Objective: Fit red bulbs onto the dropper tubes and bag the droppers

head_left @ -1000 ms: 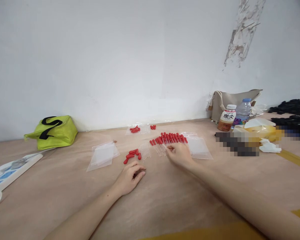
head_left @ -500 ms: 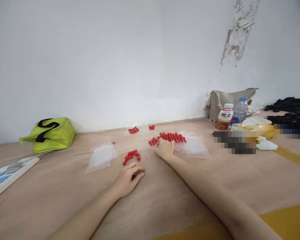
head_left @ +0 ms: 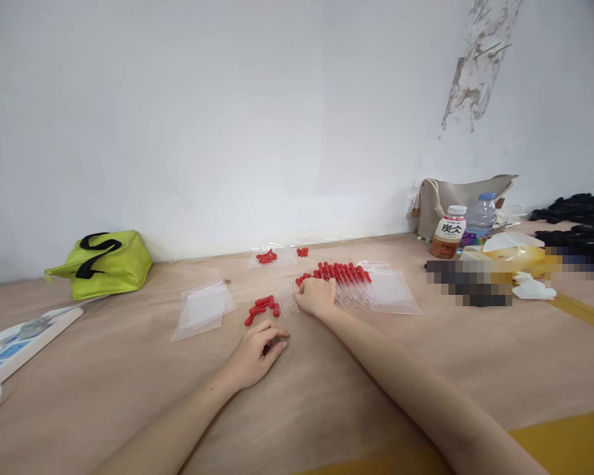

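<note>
My right hand (head_left: 317, 296) is at the left part of a row of glass droppers with red rubber bulbs (head_left: 345, 272). Its fingers are curled and pressed together; what is between them is hidden. My left hand (head_left: 258, 353) rests on the table, thumb and fingers apart, holding nothing. Just beyond it lie several loose red bulbs (head_left: 260, 306). Thin clear glass tubes (head_left: 286, 300) are spread between these bulbs and my right hand. The droppers' tubes point toward me, partly covering the left side of a clear plastic bag (head_left: 398, 295).
Flat clear bags (head_left: 202, 309) lie on the left. More red bulbs (head_left: 266, 256) sit on plastic near the wall. A green bag (head_left: 111, 264) and a power strip (head_left: 34, 346) stand far left. Bottles (head_left: 448, 232), a beige bag (head_left: 428, 204) and crumpled tissue (head_left: 533, 287) are on the right.
My right hand has shifted slightly left along the row, uncovering more droppers to its right. My left hand stays in place. The whole view has shifted a little.
</note>
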The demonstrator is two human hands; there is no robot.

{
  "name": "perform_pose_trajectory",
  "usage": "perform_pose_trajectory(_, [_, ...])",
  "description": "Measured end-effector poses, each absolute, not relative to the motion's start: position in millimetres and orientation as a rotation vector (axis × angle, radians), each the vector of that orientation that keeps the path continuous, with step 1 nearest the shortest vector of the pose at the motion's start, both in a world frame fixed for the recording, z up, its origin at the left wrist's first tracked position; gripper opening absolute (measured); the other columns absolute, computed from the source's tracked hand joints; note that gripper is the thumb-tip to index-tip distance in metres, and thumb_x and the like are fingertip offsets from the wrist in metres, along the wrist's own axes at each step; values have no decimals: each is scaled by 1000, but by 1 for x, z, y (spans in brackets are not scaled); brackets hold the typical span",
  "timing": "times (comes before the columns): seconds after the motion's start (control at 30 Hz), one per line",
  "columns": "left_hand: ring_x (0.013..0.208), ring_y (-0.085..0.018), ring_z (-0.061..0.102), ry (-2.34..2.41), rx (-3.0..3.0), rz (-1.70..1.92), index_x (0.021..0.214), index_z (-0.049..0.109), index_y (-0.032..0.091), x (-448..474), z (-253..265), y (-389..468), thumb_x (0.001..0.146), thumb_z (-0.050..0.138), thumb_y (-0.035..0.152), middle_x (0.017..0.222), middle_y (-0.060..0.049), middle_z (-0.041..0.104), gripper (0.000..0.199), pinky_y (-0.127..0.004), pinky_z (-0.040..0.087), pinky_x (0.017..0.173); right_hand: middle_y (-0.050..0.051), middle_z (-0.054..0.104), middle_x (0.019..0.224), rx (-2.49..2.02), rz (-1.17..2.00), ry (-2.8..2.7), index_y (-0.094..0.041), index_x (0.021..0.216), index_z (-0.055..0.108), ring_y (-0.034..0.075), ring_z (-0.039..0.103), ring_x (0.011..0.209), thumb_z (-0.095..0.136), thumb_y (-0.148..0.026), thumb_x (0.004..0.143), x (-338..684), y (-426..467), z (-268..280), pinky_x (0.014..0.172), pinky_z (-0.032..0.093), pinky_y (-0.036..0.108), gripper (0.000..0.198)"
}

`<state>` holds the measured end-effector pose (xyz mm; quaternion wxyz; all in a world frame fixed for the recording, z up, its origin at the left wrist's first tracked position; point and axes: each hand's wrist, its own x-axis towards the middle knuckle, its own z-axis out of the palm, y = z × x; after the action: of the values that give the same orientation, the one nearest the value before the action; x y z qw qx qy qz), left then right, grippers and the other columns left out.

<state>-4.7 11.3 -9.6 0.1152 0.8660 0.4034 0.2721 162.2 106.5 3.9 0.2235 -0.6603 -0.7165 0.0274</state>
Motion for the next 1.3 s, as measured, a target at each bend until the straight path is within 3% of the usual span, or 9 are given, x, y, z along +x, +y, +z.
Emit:
perform_pose_trajectory(0.13, [69,-14,52,1240,2556,878,90,59,20,-5,-8,13,84,46,25,83,-3,54,16,-25,42,63,11,66,84,-1940,216,-1946,-15,82,62,23,59,81,52,-33,69,150,111,11,82,25,40,24])
perform_pose_trajectory(0.3, [80,-20,52,1774,2439,1308,85,59,18,-29,-5,37,81,49,31,85,-5,52,17,-31,42,73,11,66,83,-2012,340,-1934,-16,80,62,23,60,80,55,-27,65,145,119,18,80,27,41,19])
perform_pose_trajectory(0.6, [80,-20,55,2032,2305,1072,82,64,19,-46,-12,59,76,53,39,83,-3,53,23,-31,43,71,10,65,83,-2042,425,-1927,-17,79,62,23,59,82,55,-25,67,143,123,18,79,29,39,17])
perform_pose_trajectory(0.87, [76,-19,54,1910,2350,1211,79,61,19,-37,-2,38,77,52,38,82,-3,55,21,-30,42,67,11,63,89,-1789,267,-2005,-17,79,57,23,54,91,39,-33,83,177,90,22,74,32,34,24])
perform_pose_trajectory(0.93, [74,-17,54,1747,2371,1172,80,60,20,-27,-1,24,79,51,37,82,-2,56,20,-28,42,65,8,62,87,-1549,210,-2043,-17,83,52,18,55,81,35,-30,86,196,74,14,70,34,29,22])
perform_pose_trajectory(1.0, [72,-16,53,1578,2375,1056,83,59,20,-15,-2,10,80,50,36,80,-2,57,19,-26,41,63,6,61,82,-1289,191,-2096,-17,84,49,15,54,73,35,-25,86,216,58,2,67,35,28,16])
perform_pose_trajectory(1.17, [55,-11,47,1401,2351,849,80,58,18,5,-9,-3,79,52,32,73,0,55,15,-22,37,50,6,61,88,-1043,64,-2146,-17,100,49,17,54,83,39,-19,85,250,34,-21,75,36,32,18])
perform_pose_trajectory(1.3, [60,-12,49,1334,2406,851,92,59,19,8,-9,-2,74,57,33,83,-3,55,23,-23,40,53,6,61,92,-1022,15,-2157,-19,104,53,16,54,85,39,-18,86,254,29,-23,75,35,31,23])
